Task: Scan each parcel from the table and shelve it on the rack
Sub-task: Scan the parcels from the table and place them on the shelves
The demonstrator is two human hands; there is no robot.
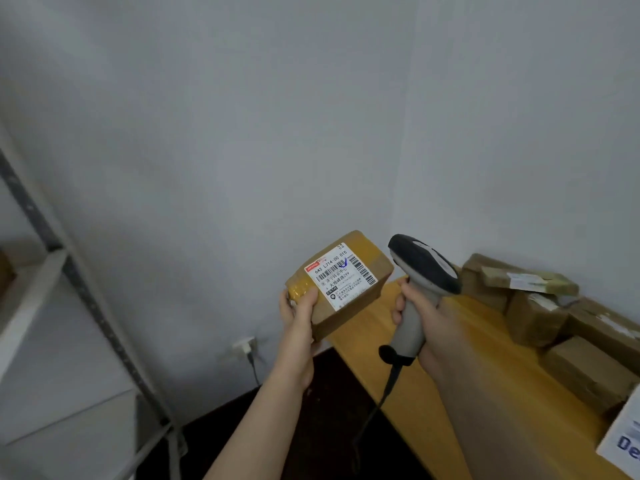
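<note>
2 grips: fingers of left hand point(298, 318) hold parcel point(349, 289), fingers of right hand point(427, 322) clasp scanner point(424, 263).

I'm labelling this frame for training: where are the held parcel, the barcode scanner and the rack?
held parcel point(341, 278): head view, on its white shipping label.
barcode scanner point(422, 263): head view, on the dark top of its head.
rack point(29, 299): head view, on its white shelf edge.

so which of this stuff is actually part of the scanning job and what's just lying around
Part of the job: parcel held in the left hand; scanner gripped in the right hand; stacked parcels on the table; rack on the left.

Just lying about: wall socket with its plug; probably the white box with blue lettering.
</note>
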